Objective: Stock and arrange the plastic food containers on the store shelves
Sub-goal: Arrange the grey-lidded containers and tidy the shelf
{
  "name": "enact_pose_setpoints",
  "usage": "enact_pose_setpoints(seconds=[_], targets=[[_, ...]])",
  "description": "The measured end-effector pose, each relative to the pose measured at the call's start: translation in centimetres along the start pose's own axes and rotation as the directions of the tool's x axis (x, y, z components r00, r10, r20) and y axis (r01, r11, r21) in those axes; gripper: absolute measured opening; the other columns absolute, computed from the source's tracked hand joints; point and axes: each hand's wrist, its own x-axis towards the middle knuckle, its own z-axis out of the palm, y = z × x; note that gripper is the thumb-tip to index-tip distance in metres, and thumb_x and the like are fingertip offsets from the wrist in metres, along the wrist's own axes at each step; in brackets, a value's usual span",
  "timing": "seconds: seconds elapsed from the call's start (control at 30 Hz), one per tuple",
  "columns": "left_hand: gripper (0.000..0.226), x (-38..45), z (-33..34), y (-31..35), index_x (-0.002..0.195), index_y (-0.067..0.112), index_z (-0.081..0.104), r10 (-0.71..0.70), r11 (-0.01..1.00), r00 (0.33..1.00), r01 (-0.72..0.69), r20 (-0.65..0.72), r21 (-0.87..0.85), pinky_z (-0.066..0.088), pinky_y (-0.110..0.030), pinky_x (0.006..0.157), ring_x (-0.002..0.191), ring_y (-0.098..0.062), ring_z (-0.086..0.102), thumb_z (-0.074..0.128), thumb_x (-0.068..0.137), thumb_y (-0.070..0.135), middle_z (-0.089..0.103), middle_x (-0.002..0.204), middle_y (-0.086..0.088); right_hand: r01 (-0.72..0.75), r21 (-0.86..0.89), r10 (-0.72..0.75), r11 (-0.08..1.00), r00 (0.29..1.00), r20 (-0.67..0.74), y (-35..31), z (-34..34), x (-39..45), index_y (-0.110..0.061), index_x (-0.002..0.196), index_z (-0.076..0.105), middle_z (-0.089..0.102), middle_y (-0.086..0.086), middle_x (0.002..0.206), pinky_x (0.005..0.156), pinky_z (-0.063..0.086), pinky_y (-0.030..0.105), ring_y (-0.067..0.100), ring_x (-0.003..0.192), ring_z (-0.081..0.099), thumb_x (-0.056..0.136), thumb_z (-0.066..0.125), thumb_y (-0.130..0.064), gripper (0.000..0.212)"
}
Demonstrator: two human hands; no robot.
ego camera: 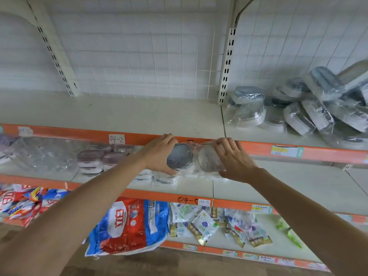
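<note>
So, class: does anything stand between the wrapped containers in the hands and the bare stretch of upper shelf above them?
Only the orange shelf edge, right above the wrapped containers; the upper shelf behind it lies bare.

Orange edge strips (pixel 258 149) front cream shelves (pixel 119 114), clear-wrapped containers (pixel 310 108) show grey-blue lids, others (pixel 93 158) look perhaps maroon-lidded, and a detergent bag (pixel 131 226) below is blue, red and white.

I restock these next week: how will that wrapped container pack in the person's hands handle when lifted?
The wrapped container pack probably feels light, being thin clear plastic. Its glossy film may be slippery, which may be why left hand and right hand both grip it. The loose wrap likely lets the containers shift.
</note>
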Motion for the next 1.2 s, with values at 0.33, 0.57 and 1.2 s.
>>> enact_pose_setpoints(seconds=[0.33,0.57,1.2], targets=[[0.099,0.2,9.4,3.8,0.138,0.006,0.032,0.026,0.993,0.984,-0.005,0.174,-0.116,0.037,-0.032,0.103,0.123,-0.021,0.036,0.071,0.066,0.062,0.033,0.136,-0.006,-0.041,0.066,0.025,0.997,0.972,0.232,-1.2,8.2,-5.3,-0.005,0.136,0.042,0.048,0.016,0.127,0.093,0.042,0.043,0.033,0.111,0.049,0.06,0.077,-0.046,0.093],[0.085,2.5,18.0,6.5,0.128,0.003,0.041,-0.05,0.974,0.939,0.121,0.34,-0.191,0.047,-0.035,0.084,0.106,-0.023,0.046,0.077,0.067,0.048,0.037,0.121,-0.008,-0.224,0.245,0.109,0.943,0.906,0.408,-2.3,17.1,-6.8,-0.019,0.142,0.025,0.03,0.009,0.14,0.105,0.023,0.037,0.028,0.126,0.031,0.079,0.062,-0.049,0.08],[0.069,11.7,33.6,3.4,0.145,0.01,0.035,-0.199,0.916,0.961,0.252,0.193,-0.311,0.028,-0.044,0.112,0.136,-0.031,0.027,0.066,0.083,0.015,0.027,0.147,-0.015,-0.278,0.357,0.156,0.891,0.929,0.336,0.8,34.4,-1.0,-0.033,0.14,0.04,0.028,0.008,0.147,0.107,0.021,0.044,0.027,0.133,0.025,0.086,0.061,-0.041,0.058]])
